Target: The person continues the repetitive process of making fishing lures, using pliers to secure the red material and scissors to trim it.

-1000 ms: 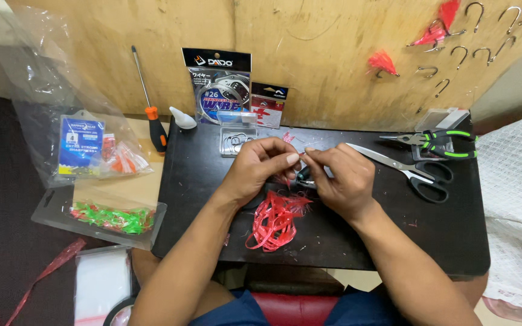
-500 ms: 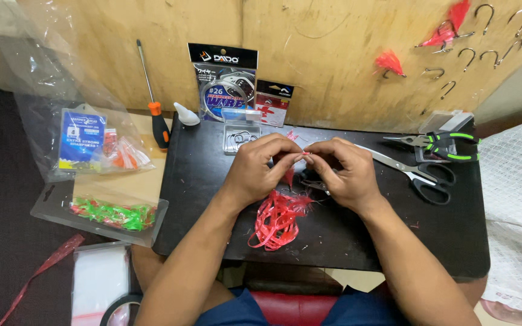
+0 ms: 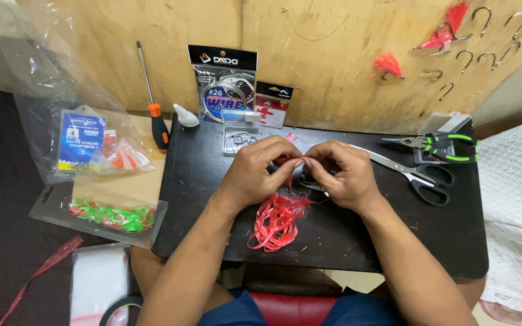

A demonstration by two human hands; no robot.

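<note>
Pinching a small red piece (image 3: 289, 162) between their fingertips, the left hand (image 3: 255, 172) and the right hand (image 3: 341, 175) are held pressed together over the middle of the black board (image 3: 394, 241). What exactly is gripped is hidden by the fingers. A loose bundle of red plastic strands (image 3: 276, 220) is spread on the board just below the hands, toward its near edge, and its top is touched by them.

Along the far edge of the board, a small clear box of hooks (image 3: 240, 139) is set just behind the left hand, and 2 hanging packets, a black one (image 3: 223, 84) and a smaller red one (image 3: 273, 104), are leaned against the wooden panel (image 3: 333, 60). Near the far right corner, scissors (image 3: 412, 172) are laid beside the right hand, with green-handled pliers (image 3: 448, 147) behind them.

Off the left edge, a screwdriver with an orange and black handle (image 3: 155, 115), a white nozzle tip (image 3: 185, 115), a clear bag with a blue card (image 3: 80, 139) and a blister pack of green strands (image 3: 113, 214) are seen. Bare hooks (image 3: 484, 57) and red-dressed ones (image 3: 448, 27) are stuck in the panel at the upper right.
</note>
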